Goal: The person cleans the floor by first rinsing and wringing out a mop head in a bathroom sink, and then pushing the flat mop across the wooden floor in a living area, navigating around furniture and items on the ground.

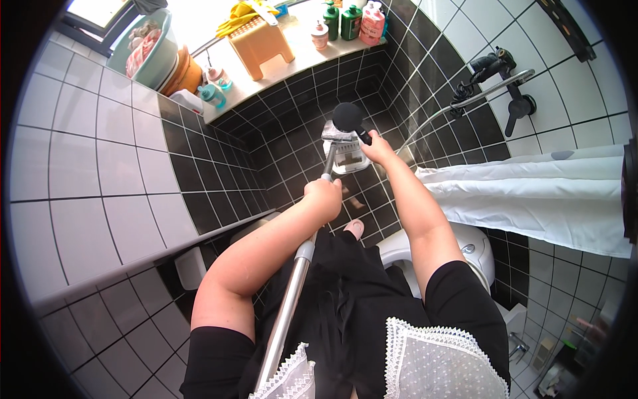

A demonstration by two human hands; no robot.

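My left hand [323, 197] grips the silver metal pole [292, 292] of a mop. The pole runs from my chest up to a flat mop head [344, 154] resting on the black tiled floor. My right hand [376, 147] holds the black handle of a round shower head [348, 118], which points down just above the mop head. A metal hose [432, 116] leads from the shower head to the wall fitting [512, 100]. One foot in a pink slipper [356, 228] shows below my left hand.
A white shower curtain [531, 199] hangs at the right above a white toilet [465, 249]. A ledge at the top carries an orange stool [260, 43], bottles [352, 20], a teal basin [146, 53] and small items. White and black tiled walls close in at the left.
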